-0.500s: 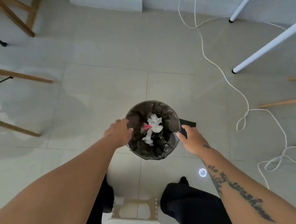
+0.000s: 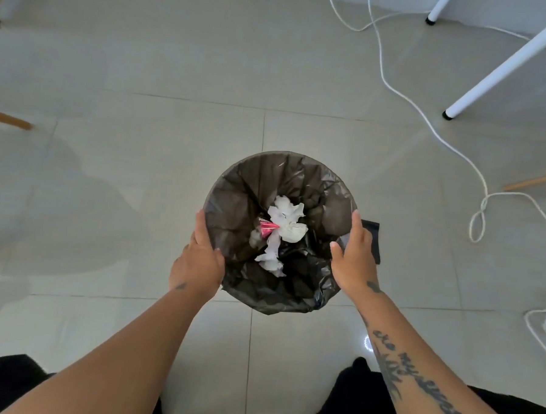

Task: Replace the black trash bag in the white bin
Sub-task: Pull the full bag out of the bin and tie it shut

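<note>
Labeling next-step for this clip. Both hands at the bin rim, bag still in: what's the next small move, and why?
Probably pinch the folded-over edge of the black trash bag on both sides and peel it upward. The left hand and right hand flank it with fingers straight, gripping nothing yet, and it still lines the rim with tissue inside.

The script tattoo (image 2: 423,385) behind the right hand (image 2: 354,258) reads roughly "are my sunshi", its end cropped.

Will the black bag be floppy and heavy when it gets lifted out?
Probably floppy: the black bag is thin, wrinkled film sagging in folds. Likely light, since only crumpled white paper and a small pink scrap show inside.
</note>
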